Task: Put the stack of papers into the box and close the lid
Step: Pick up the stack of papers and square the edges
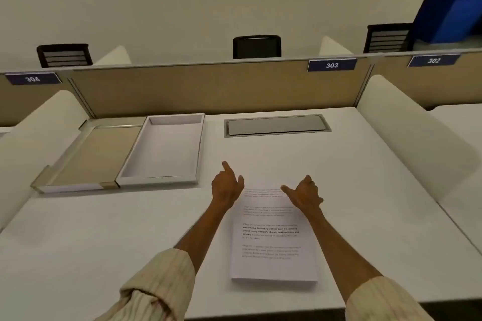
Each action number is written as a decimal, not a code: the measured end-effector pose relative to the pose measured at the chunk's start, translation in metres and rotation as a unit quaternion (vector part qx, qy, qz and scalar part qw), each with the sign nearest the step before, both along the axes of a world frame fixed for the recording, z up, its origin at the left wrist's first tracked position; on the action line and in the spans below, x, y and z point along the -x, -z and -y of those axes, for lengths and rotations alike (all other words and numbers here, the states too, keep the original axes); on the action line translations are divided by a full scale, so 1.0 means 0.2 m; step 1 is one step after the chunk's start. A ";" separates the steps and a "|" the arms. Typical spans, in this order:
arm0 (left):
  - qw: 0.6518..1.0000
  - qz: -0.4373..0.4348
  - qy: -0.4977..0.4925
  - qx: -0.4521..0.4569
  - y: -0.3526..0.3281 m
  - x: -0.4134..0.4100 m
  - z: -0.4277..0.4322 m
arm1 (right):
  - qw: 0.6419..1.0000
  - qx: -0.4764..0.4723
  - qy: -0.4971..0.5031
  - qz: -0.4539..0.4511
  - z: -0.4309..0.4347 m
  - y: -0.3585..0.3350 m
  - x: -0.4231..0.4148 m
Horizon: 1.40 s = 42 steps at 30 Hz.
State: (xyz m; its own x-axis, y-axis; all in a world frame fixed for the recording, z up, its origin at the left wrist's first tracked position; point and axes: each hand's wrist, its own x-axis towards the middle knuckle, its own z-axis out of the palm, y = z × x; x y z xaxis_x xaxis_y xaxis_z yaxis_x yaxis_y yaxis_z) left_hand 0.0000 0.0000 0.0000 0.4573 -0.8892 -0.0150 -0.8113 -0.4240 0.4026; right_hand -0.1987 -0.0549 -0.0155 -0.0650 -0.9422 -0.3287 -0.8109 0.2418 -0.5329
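both hands over the far end of the paper stack, nothing gripped.
i see the paper stack [273,237] flat on the bench [104,229]. left hand [226,187] and right hand [303,195] flank its top edge, fingers loosely spread, holding nothing. box [161,148] lies open at 10 o'clock from the stack, its lid [88,159] touching at the box's 9 o'clock.

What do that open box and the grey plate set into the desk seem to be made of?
The box looks like stiff matte white cardboard: thin straight walls, a dull surface, and a tan lid lying open beside it. The grey plate looks like brushed metal or painted plastic, with a soft sheen; I cannot tell which.
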 end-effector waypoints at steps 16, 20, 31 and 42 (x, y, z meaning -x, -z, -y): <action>0.934 -0.305 -0.113 -0.149 0.12 0.13 -0.04 | 0.983 -0.141 0.090 0.069 -0.05 0.11 0.01; 0.925 -0.314 -0.152 -0.151 0.16 0.17 -0.06 | 0.981 -0.148 0.108 0.060 -0.07 0.13 -0.01; 0.915 -0.308 -0.220 -0.141 0.20 0.15 -0.04 | 0.977 -0.144 0.144 0.064 -0.06 0.16 -0.02; 0.870 -0.444 -0.186 -0.108 0.19 0.10 -0.02 | 0.973 -0.150 0.155 0.076 -0.05 0.16 -0.02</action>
